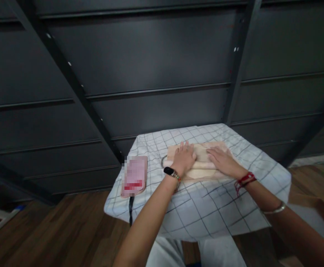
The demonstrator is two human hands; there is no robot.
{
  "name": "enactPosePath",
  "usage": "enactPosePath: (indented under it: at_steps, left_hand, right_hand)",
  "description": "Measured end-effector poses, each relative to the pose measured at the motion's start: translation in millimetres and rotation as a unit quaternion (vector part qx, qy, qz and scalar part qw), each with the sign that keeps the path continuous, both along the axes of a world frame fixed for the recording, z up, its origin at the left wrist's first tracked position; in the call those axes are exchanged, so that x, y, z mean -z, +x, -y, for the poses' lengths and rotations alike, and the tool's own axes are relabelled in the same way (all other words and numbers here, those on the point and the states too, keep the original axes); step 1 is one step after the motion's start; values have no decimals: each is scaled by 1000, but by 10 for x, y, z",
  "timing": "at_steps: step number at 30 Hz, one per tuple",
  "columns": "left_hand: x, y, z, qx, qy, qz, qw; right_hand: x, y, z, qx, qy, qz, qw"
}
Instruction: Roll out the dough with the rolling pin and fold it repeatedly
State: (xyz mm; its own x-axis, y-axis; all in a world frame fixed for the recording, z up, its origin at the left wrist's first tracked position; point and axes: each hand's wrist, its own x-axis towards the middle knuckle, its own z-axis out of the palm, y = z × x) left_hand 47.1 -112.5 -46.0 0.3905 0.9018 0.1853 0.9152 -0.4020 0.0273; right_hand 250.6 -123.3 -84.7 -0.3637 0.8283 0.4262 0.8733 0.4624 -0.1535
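Observation:
A flat peach-coloured piece (199,152), apparently cloth or paper, lies on the checked tablecloth in front of me. Across its middle runs a pale rolled strip or cylinder (205,165); its exact kind cannot be made out. My left hand (184,159) rests palm down over the left part, fingers stretched forward. On the right part lies my right hand (224,162), its fingers extended and pointing left. A thin dark curved edge or loop (163,162) shows just left of my left hand. Both palms hide part of the piece.
A small table bears the white tablecloth (201,207) with dark grid lines. At its left lies a pink blurred, phone-like object (135,172), a black strap (131,209) hanging over the front edge. Behind stands a dark metal panel wall (162,55). An open cardboard box (308,200) is at lower right.

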Motion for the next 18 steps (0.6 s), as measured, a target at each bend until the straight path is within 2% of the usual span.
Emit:
enactPosePath:
  at_steps: [4, 7, 9, 13, 18]
  left_hand:
    - [26, 20, -226, 1, -97, 19, 995]
    - [33, 21, -224, -12, -139, 15, 990]
    - [25, 21, -154, -13, -140, 4, 990]
    - [11, 10, 27, -7, -118, -15, 993]
    - [11, -14, 181, 22, -71, -16, 997]
  right_hand:
    - [-10, 0, -206, 20, -99, 37, 994]
    - [5, -14, -163, 42, -135, 64, 988]
    - [28, -17, -52, 37, -109, 88, 989]
    - [70, -47, 225, -12, 3, 134, 991]
    - [70, -166, 465, 31, 82, 102, 991]
